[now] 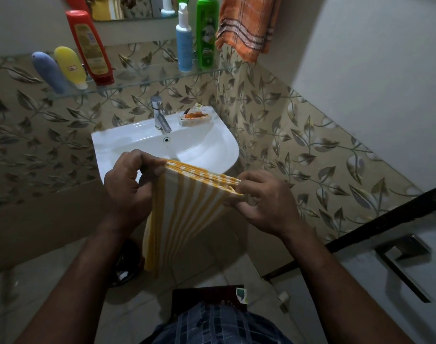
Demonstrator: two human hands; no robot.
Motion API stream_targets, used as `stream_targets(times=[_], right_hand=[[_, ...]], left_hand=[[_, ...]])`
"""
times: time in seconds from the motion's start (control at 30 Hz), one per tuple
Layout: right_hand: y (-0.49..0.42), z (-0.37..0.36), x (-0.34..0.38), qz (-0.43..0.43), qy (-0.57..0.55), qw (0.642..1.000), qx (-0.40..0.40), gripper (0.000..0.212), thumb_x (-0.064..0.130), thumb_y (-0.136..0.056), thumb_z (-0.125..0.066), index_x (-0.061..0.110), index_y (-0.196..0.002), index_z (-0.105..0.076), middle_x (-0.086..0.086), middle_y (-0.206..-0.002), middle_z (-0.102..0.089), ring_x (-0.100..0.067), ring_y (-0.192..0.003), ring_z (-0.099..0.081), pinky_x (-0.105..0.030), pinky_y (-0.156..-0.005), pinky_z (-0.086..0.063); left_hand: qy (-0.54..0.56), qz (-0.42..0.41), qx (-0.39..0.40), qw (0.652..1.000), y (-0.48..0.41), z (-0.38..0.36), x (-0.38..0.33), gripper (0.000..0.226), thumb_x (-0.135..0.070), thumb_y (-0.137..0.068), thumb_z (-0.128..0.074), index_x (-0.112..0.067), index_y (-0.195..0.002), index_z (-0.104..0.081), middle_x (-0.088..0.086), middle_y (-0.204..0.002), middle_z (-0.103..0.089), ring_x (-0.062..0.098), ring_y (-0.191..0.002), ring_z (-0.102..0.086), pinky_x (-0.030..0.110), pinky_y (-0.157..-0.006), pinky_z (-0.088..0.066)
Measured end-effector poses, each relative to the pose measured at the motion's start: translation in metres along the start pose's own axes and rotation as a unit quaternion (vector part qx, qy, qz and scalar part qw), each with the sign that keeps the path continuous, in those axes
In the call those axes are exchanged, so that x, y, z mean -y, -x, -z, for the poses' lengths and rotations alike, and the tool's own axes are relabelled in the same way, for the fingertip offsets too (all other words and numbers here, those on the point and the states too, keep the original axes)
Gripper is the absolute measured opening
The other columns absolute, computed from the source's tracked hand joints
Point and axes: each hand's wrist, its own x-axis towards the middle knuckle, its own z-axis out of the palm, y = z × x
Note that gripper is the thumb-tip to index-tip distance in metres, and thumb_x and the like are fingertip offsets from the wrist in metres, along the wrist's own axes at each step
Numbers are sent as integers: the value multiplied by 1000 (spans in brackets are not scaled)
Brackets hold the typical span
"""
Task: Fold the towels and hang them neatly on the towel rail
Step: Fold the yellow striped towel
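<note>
While towel hangs pinched, green bottle reads "vatika".

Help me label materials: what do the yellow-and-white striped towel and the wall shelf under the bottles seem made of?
Yellow-and-white striped towel: thin woven cloth, likely cotton, matte; it drapes limply. Wall shelf: clear glass, glossy; tiles show through.

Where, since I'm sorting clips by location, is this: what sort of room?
A small bathroom, probably domestic: a white washbasin with a tap, a glass shelf of toiletry bottles, an orange towel hanging by the mirror.
</note>
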Motion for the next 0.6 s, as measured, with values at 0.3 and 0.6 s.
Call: stream_targets(times=[0.3,0.6], right_hand=[[-18,8,28,25,-38,997,54,38,57,-84,-79,21,-75,-69,13,-78,-60,-8,-64,-55,-25,-55,-42],[-14,7,6,-94,-42,994,22,27,39,-79,-90,26,-68,-69,18,-65,-50,0,-57,-46,-16,-56,-30]], left_hand=[[29,106,2,994,6,2,32,9,-21,-95,-65,-30,-97,-68,-19,-94,-73,11,-95,-69,33,-83,-55],[73,93,31,993,15,-10,19,28,-20,-95,-66,-48,-93,-65,-16,-96,-73,11,-96,-70,41,-88,-58]])
